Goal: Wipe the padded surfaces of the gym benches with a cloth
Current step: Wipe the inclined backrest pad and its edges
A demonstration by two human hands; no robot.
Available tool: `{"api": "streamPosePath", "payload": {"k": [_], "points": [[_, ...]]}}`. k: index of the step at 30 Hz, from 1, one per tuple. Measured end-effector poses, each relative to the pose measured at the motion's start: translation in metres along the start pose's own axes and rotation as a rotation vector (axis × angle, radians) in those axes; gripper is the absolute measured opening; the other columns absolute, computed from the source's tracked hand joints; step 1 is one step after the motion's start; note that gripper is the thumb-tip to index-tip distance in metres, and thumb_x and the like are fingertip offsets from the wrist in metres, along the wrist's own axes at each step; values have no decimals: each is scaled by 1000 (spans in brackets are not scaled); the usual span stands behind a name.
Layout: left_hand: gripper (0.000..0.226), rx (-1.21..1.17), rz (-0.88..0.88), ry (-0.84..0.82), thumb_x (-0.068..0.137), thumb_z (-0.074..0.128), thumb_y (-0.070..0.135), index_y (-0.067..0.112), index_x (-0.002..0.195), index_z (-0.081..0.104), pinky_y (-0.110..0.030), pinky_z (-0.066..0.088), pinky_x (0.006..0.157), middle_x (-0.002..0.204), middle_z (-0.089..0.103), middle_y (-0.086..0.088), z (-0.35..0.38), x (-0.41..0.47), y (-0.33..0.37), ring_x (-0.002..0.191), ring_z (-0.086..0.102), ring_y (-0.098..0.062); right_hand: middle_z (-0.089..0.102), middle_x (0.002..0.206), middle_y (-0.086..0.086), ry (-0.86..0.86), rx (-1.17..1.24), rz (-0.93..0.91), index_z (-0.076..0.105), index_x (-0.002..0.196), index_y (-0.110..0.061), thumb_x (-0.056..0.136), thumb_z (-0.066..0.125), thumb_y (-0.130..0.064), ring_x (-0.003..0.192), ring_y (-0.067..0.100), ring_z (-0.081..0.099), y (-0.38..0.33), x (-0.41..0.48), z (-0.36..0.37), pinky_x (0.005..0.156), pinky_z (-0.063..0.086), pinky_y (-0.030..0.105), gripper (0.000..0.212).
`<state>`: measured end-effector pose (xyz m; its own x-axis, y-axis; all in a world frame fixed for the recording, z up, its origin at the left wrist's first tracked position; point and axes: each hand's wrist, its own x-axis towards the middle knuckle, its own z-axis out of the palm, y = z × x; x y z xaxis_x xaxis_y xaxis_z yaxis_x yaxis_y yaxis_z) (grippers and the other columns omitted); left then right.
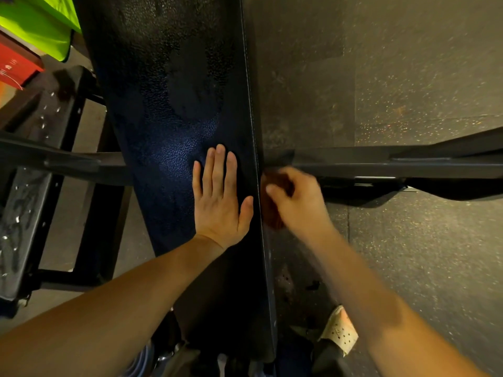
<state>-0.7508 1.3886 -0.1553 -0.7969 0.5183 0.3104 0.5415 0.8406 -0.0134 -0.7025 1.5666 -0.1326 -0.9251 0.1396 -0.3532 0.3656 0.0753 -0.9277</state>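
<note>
Rust-brown cloth (272,210) sits bunched against the right side edge of the black padded bench (174,77), with the right hand (296,200) curled round it; blur hides the exact finger hold. It looks soft and light, so a loose fistful should do. The left hand (220,197) lies flat on the pebbled pad, fingers straight and together. A dark steel crossbar (408,161) juts out just beyond the cloth and would likely block a long stroke along that side.

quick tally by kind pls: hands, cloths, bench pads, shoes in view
Hands: 2, the left hand and the right hand
Reddish-brown cloth: 1
Dark textured padded bench top: 1
Cream perforated shoe: 1
Total: 5
</note>
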Motion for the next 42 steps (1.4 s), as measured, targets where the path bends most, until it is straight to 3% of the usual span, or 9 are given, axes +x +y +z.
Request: {"api": "streamPosePath", "payload": {"k": [3,8,15,20,27,33,37,39,42], "points": [[77,-2,0,-7,101,27,47,-1,159,13,-59,7,126,167,14,-24,0,-1,0,158,4,-33,69,101,-11,26,6,-19,65,116,-24,100,60,-19,95,-1,67,12,-8,8,83,54,18,18],[78,3,-1,1,99,31,46,-2,159,16,-60,9,126,166,16,-25,0,-2,1,158,6,-35,68,97,-6,-343,-237,362,63,104,-30,98,61,-19,91,7,68,101,-81,26,90,57,42,13],[77,3,4,9,98,33,45,-4,158,20,-61,11,125,166,15,-24,0,-1,1,158,5,-33,71,96,-5,-79,53,157,66,108,-27,101,59,-18,90,4,70,49,-30,14,82,57,25,13],[78,8,-5,-1,99,31,46,-2,159,16,-61,10,125,167,13,-23,1,-2,0,158,3,-33,68,101,-5,-405,-284,394,66,104,-26,98,61,-17,96,11,67,107,-84,29,93,55,42,12],[78,10,-1,-4,99,31,45,-3,158,18,-61,9,125,167,14,-24,1,-2,0,158,4,-34,71,93,-8,-47,23,107,67,106,-27,100,61,-19,87,0,69,42,-23,12,78,58,20,12],[79,-5,-6,6,98,33,45,-1,159,13,-59,7,126,167,12,-24,1,-2,1,158,1,-32,66,100,-8,-409,-334,411,64,108,-29,97,61,-22,86,1,63,124,-84,34,78,56,22,13],[79,5,-1,6,98,33,44,-3,159,16,-60,8,125,167,12,-24,1,-1,0,158,2,-33,69,97,-7,-152,-67,212,65,108,-29,100,60,-19,92,5,68,66,-37,19,86,58,30,14],[78,11,8,2,99,33,44,-3,159,16,-60,8,125,167,12,-24,1,-2,1,158,2,-34,70,96,-10,-44,8,36,66,107,-30,100,60,-18,92,2,68,30,-17,9,84,56,23,15],[79,22,1,-4,98,33,45,-3,159,17,-61,9,125,167,12,-24,1,-1,1,158,2,-34,69,102,-9,-90,-4,109,64,113,-28,101,59,-20,96,4,68,53,-30,17,85,57,26,16]]}}
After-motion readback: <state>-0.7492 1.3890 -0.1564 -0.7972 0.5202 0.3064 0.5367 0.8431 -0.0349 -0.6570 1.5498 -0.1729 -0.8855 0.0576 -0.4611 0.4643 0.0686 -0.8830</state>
